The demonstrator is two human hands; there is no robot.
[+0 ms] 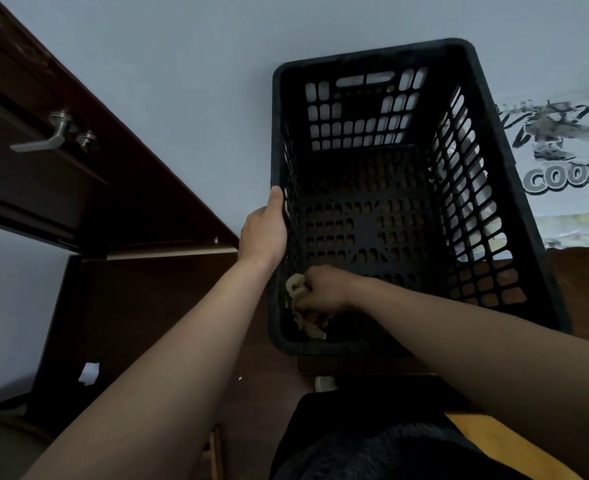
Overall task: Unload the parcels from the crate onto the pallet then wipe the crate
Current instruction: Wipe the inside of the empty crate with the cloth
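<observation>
Leftmost, left hand — curled over the left rim of the crate. Right hand — cloth bunched in its grip, held in the near-left corner; the crate floor is laid lengthwise ahead of it and to its right.

Dim, underexposed, wide-angle edge distortion.

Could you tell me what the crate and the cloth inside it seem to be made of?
The crate looks like moulded hard plastic, matte black: a uniform lattice of regular slots under a thick rounded rim. The cloth gripped by the right hand seems soft fabric, pale beige and dull: it bunches and folds limply; the weave is too dim to tell.
</observation>
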